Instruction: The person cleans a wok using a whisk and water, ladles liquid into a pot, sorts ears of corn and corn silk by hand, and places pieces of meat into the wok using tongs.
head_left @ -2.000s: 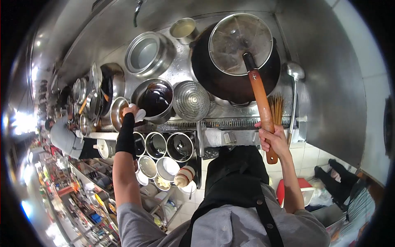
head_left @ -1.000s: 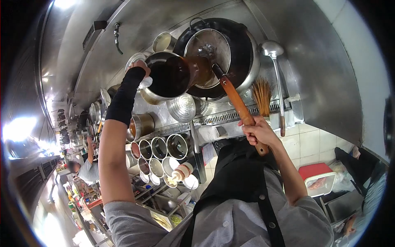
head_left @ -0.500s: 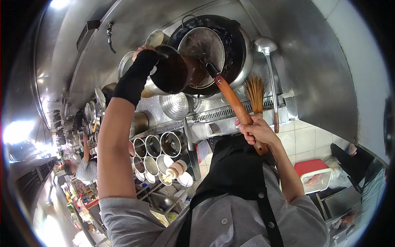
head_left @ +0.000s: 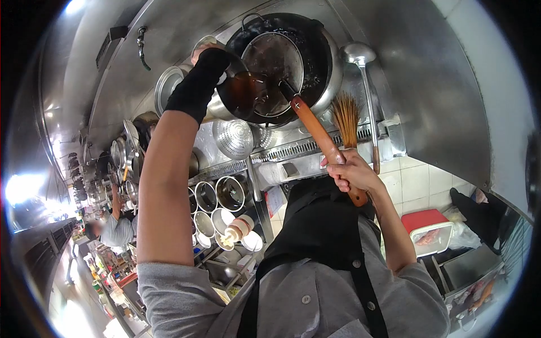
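My left hand [head_left: 204, 52], in a black sleeve that covers the wrist, grips the far side of a dark pan [head_left: 231, 101]. The pan is tipped to the right, and brown liquid [head_left: 253, 90] runs over its lip. Below that lip lies a round strainer [head_left: 276, 48] across a big black wok [head_left: 313, 53]. My right hand [head_left: 356, 172] is closed around the strainer's wooden handle [head_left: 315, 127] near its end. A bamboo brush [head_left: 346, 115] stands just beyond my right hand. The fingers of my left hand are partly hidden by the sleeve.
A ladle [head_left: 358, 53] leans right of the wok. A perforated skimmer [head_left: 233, 139] lies on the stove edge, left of centre. Several round containers [head_left: 230, 192] and a squeeze bottle [head_left: 239, 226] stand at lower left. Another person [head_left: 117, 228] works far left.
My left hand has moved up and right with the pan, which is tipped further, and the brown liquid now shows at its lip. My right hand stays on the strainer's handle.
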Demonstrator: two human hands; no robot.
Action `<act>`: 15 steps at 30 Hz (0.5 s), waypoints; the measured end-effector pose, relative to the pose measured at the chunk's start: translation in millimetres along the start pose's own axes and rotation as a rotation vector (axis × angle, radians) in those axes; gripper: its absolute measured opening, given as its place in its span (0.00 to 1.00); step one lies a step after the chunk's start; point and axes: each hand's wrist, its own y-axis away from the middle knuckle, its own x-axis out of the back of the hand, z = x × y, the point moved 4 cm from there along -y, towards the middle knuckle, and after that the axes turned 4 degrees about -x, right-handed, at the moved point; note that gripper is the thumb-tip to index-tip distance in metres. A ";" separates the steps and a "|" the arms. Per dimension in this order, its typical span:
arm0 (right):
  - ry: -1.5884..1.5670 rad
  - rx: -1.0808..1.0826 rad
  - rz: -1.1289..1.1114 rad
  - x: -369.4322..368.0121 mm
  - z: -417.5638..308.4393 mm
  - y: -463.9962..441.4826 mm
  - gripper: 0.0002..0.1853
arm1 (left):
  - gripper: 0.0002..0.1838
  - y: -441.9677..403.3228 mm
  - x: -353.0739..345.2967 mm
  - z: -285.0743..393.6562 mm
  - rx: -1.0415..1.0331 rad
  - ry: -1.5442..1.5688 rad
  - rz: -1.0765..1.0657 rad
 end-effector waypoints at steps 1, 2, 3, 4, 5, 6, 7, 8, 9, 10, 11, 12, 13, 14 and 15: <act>0.017 0.003 0.005 -0.3 -0.9 -0.2 0.09 | 0.30 -22.4 -16.1 0.7 0.006 0.066 0.016; 0.017 0.003 0.010 0.0 -0.9 -0.7 0.09 | 0.30 -26.1 -19.1 2.5 0.005 0.085 0.026; 0.017 0.002 0.015 0.8 -0.9 -1.3 0.09 | 0.30 -24.5 -18.2 5.2 0.005 0.105 0.036; 0.018 0.002 0.019 1.4 -0.7 -1.5 0.09 | 0.30 -23.8 -17.0 12.9 -0.004 0.078 0.039; 0.012 0.001 0.019 1.5 -0.6 -1.7 0.09 | 0.30 -22.0 -16.6 15.5 -0.009 0.062 0.039; 0.006 0.001 0.019 1.6 -0.2 -1.5 0.10 | 0.30 -27.3 -21.3 17.2 -0.015 0.046 0.039; 0.000 0.001 0.019 1.5 -0.2 -1.3 0.11 | 0.30 -33.3 -24.9 19.6 -0.019 0.042 0.038; 0.000 0.000 0.022 1.1 -1.2 -0.8 0.11 | 0.30 -38.5 -29.1 20.8 -0.029 0.025 0.041; 0.000 -0.001 0.025 0.2 -2.4 0.1 0.11 | 0.30 -38.0 -29.2 22.6 -0.038 0.009 0.043; -0.001 -0.001 0.029 -0.5 -3.1 0.4 0.11 | 0.30 -21.0 -17.6 28.9 -0.053 -0.020 0.048; -0.005 -0.004 0.032 -0.5 -2.6 -0.1 0.11 | 0.30 -13.1 -12.4 31.2 -0.051 -0.021 0.052; -0.009 -0.008 0.035 -0.4 -1.5 -0.5 0.11 | 0.30 -10.9 -11.2 33.0 -0.050 -0.023 0.056; -0.012 -0.012 0.038 -0.3 -1.0 -0.8 0.11 | 0.30 -9.3 -9.0 34.0 -0.030 0.003 0.059; -0.015 -0.012 0.037 -0.6 -1.5 -0.6 0.11 | 0.28 -6.7 -8.2 34.9 -0.036 -0.016 0.057; -0.017 -0.012 0.035 -1.3 -2.0 -0.3 0.11 | 0.26 -0.3 -4.6 36.2 -0.041 -0.035 0.055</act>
